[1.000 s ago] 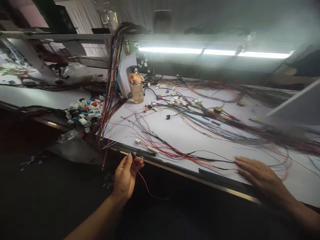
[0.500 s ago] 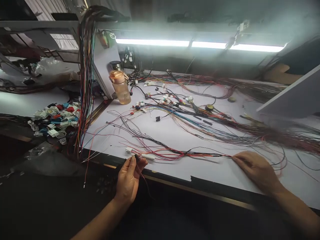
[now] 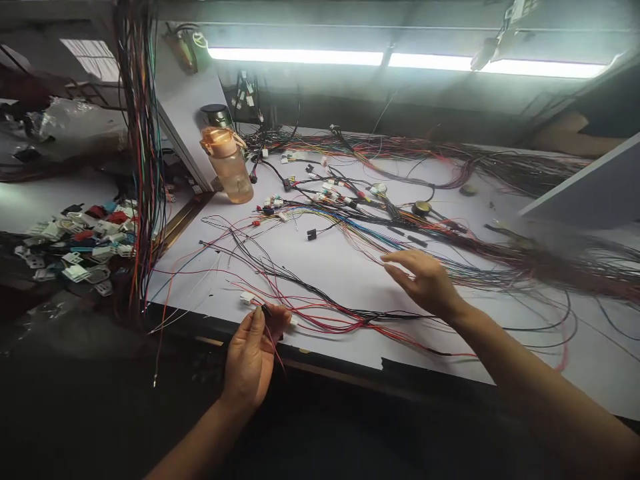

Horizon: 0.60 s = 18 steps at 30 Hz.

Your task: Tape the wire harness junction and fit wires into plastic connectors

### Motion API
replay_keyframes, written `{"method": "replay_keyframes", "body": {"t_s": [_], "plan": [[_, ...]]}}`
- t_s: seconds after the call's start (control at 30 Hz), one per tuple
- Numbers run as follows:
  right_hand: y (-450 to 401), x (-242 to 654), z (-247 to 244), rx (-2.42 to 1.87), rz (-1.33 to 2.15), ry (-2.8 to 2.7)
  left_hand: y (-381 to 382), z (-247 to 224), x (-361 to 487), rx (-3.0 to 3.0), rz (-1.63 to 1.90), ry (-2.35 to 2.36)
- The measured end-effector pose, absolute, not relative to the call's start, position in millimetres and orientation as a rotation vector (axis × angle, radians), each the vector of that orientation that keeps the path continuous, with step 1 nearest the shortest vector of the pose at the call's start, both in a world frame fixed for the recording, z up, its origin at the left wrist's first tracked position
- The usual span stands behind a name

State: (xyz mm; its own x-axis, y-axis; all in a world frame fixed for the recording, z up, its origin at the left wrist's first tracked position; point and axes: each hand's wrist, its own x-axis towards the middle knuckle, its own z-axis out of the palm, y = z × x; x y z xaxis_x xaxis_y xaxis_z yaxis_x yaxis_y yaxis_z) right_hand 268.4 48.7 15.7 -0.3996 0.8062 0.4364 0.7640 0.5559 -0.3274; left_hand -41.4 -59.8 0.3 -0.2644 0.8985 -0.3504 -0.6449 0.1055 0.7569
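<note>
At the table's front edge my left hand (image 3: 250,357) pinches a small black connector (image 3: 267,311) with a thin red wire hanging from it. A white connector (image 3: 247,298) lies just behind those fingers. My right hand (image 3: 417,277) hovers over the white table (image 3: 320,263), thumb and fingers apart, with nothing between them. Below it runs a bundle of red and black wires (image 3: 357,319), stretching from near my left hand to the right. A small black connector (image 3: 312,235) lies alone farther back.
An orange-lidded bottle (image 3: 231,170) stands at the back left. Hanging wires (image 3: 145,160) cross the left edge beside a pile of loose connectors (image 3: 85,247). Harnesses (image 3: 350,200) spread across the table's back. A white panel (image 3: 585,180) slants at right; another person's arm (image 3: 560,130) shows behind.
My right hand has let go of the red and black bundle and moved left and up, its fingers now parted. My left hand keeps its hold on the black connector. The view has shifted slightly.
</note>
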Motion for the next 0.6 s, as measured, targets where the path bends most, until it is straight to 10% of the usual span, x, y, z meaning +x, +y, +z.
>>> {"method": "replay_keyframes", "body": {"t_s": [0.6], "plan": [[213, 185, -22, -1.142, 0.269, -2.487, -73, -6, -49, 0.250, 1.517, 1.011]]}}
